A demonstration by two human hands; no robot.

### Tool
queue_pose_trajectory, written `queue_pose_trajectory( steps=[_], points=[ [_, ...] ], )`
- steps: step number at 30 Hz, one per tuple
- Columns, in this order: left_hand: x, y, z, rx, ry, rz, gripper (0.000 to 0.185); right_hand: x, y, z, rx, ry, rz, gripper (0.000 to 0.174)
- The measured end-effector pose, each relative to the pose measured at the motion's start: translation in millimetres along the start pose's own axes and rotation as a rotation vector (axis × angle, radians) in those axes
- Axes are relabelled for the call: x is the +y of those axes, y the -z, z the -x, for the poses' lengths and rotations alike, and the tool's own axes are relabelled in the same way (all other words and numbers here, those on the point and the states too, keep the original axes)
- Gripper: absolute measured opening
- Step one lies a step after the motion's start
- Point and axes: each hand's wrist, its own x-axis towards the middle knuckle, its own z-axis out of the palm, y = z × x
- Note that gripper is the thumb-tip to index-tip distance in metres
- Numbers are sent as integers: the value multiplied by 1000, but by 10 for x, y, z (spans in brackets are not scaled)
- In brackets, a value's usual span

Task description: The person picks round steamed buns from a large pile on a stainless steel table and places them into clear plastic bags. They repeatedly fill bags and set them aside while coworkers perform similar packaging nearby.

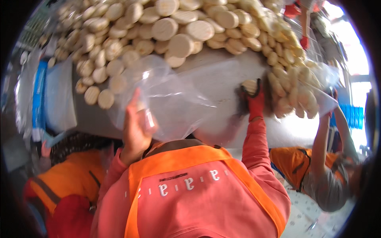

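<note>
A clear plastic bag [175, 101] is in my bare left hand [138, 128], gripped at its left side above the metal table. The bag looks thin and crumpled, and it spreads toward the right over the tabletop. My right hand [255, 99] wears a red glove with dark fingers. Its fingers close around one pale round flatbread [250, 86] with a ridged face, close above the table. Beyond both hands lies a large heap of similar flatbreads [181, 44]. A few loose ones [105, 98] lie just beyond my left hand, partly seen through the bag.
On the right, a co-worker's arms [324, 131] hold a plastic bag [297, 92] full of flatbreads at the table edge. A stack of clear bags [59, 95] lies left beside a blue strip [39, 95]. Another person in orange [68, 175] is close on my left.
</note>
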Motion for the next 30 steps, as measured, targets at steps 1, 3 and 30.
queue_pose_trajectory(
  steps=[1,3,30],
  points=[
    [-25,6,-27,-37,-7,-24,65,71,-67,-52,7,16,-53,76],
    [-75,11,-71,-15,-28,-39,65,75,-134,-127,-54,-45,-278,62],
    [-337,-147,-223,26,-99,-259,61,-1883,-475,-1827,147,428,-5,71]
  ],
)
